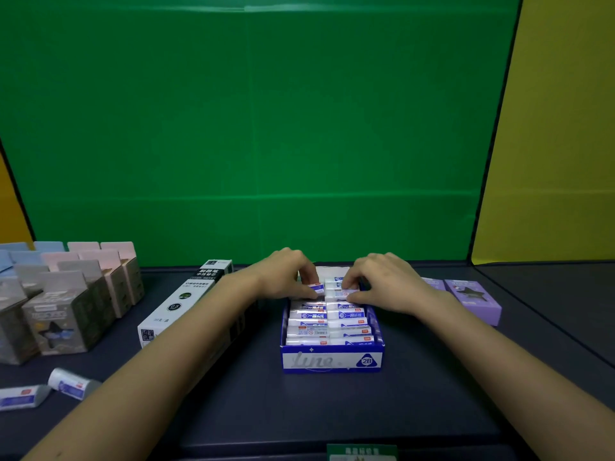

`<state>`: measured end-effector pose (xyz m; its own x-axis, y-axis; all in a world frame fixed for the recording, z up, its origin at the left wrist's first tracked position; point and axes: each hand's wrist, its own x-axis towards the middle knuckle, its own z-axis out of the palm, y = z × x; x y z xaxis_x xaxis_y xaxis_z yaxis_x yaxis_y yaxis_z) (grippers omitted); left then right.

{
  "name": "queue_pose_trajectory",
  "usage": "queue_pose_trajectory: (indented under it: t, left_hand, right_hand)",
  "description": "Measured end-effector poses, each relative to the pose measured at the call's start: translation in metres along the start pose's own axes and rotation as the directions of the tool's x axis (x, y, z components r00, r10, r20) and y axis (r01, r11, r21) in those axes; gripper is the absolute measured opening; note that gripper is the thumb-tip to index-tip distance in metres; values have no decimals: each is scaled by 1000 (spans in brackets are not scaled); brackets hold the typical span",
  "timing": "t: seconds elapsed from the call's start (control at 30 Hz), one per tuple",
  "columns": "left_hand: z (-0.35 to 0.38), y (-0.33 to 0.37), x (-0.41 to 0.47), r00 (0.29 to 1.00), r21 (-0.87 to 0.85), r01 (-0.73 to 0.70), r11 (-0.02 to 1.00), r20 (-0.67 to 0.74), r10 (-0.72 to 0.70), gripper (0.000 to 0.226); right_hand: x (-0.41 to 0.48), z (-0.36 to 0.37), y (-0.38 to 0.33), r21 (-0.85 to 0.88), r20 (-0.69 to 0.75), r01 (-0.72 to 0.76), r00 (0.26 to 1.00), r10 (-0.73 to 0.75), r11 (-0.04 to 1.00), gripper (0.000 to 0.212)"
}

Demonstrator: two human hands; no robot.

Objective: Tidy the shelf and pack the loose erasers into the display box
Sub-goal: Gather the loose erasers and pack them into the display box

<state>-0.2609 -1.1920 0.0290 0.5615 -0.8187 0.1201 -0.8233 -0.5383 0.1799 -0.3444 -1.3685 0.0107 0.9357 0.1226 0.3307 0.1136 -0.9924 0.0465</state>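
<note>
Our left hand [284, 277] pinches the left-row eraser [315, 287], right hand [382, 282] the right-row eraser [344, 293], at the display box's [332, 361] far end; we'd press both flush, rows level.

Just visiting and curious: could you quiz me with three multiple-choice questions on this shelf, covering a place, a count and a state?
1. Where are the loose erasers? A) left of the display box B) on the floor C) behind it
2. How many? A) none B) two C) five
3. The left hand and right hand are? A) flat B) lifting the box C) pinching packed erasers
1A: they lie far left. 2B: two show. 3C: fingers curl on one each.
</note>
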Motion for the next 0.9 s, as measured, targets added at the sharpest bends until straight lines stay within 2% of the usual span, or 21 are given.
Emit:
queue_pose_trajectory:
  t: [0.23,0.4,0.6,0.73,0.83,0.9]
  left_hand:
    - [3,5,4,1000,134,-19,991,-4,20,14]
    - [8,10,4,999,222,-7,975,-39,17,16]
    - [8,7,2,997,183,5,983,-75,9,12]
    - [8,10,2,996,206,6,979,-86,12,12]
    - [7,17,3,985,209,1,978,-169,35,23]
    - [7,27,6,962,157,-9,988,-267,51,26]
  right_hand:
    - [2,-1,0,-49,41,31,999,-29,998,24]
    - [2,-3,-1,-33,42,23,999,-22,999,23]
    - [-4,-5,-3,18,-44,-10,999,11,1000,16]
    - [-7,-4,-5,47,-38,-36,999,37,998,16]
    - [-17,-17,5,93,-44,-92,994,97,991,20]
    - [-30,-29,23,148,-106,-167,977,184,975,19]
